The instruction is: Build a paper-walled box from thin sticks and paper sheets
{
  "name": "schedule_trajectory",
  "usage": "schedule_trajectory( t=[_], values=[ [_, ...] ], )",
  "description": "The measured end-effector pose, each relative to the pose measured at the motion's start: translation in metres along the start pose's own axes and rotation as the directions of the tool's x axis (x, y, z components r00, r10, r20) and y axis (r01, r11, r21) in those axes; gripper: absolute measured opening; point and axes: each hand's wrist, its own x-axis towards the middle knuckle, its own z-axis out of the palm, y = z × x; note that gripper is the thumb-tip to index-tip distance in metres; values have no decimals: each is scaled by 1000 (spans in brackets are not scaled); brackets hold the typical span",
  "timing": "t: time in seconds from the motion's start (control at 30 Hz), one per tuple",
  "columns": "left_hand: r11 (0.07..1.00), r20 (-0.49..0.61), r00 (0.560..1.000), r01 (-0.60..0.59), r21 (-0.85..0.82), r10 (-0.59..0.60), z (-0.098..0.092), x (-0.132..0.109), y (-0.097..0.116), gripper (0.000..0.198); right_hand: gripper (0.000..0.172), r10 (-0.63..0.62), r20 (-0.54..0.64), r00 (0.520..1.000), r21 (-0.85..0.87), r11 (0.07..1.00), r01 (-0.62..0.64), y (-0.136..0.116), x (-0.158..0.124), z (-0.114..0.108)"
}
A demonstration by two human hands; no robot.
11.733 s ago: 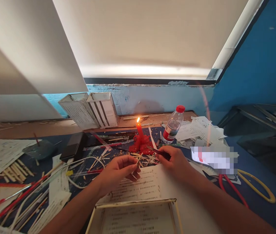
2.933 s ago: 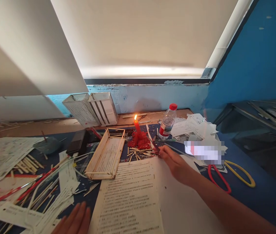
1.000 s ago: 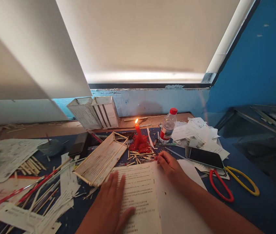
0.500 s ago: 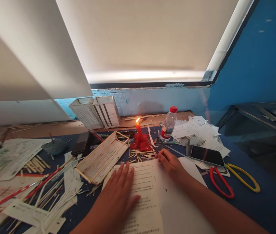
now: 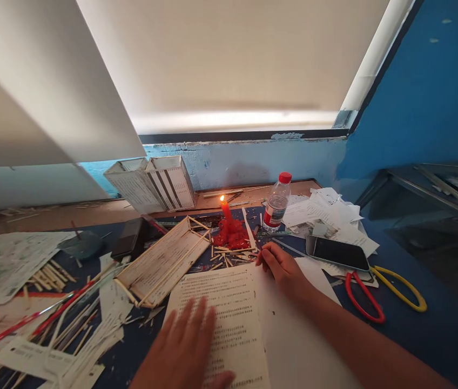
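My left hand (image 5: 188, 346) lies with fingers spread over the printed page (image 5: 237, 302) of an open booklet, slightly blurred. At the top of the booklet, near its fold, my right hand (image 5: 280, 267) is closed in a pinch. A thin dark stick seems to stick out from its fingertips; most of it is hidden. The blank white page (image 5: 294, 329) runs beneath my right wrist. Just beyond, a lit red candle (image 5: 226, 212) stands in melted red wax (image 5: 231, 235), with short wooden sticks (image 5: 229, 255) in front. Left of the booklet rests a paper-walled stick frame (image 5: 164, 265).
A water bottle (image 5: 277, 202) stands right of the flame. Further right are a phone (image 5: 337, 253), scissors with red and yellow handles (image 5: 364, 305) and loose papers (image 5: 322, 210). Two paper boxes (image 5: 170, 183) stand at the back. Paper strips (image 5: 79, 351) and sticks clutter the left.
My left hand has slid down the page toward me. My right hand stays pinched near the booklet's top edge. The whole view has shifted slightly.
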Motion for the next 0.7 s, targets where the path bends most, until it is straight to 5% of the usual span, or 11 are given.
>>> schedule_trajectory(
  t=[0.1,0.27,0.33,0.4,0.5,0.7],
  values=[
    [979,-49,980,-193,-61,190,-14,28,26,83,38,8,-13,1000,86,996,-6,-2,0,-1],
    [900,-113,907,-418,-122,406,-7,45,42,94,38,3,-17,1000,93,996,-1,-1,1,-2],
    [925,-68,930,-366,-105,361,-3,37,35,94,38,5,-13,1000,89,996,-3,0,1,-2],
    [993,0,994,-110,-34,110,1,25,26,97,38,8,-3,1000,86,996,-8,1,2,-2],
    [981,67,984,160,109,-168,2,16,19,93,38,10,13,1000,83,997,-11,3,3,-2],
    [999,-220,974,-54,10,55,-12,59,44,93,39,-7,4,1000,73,997,7,9,7,-2]
  ],
)
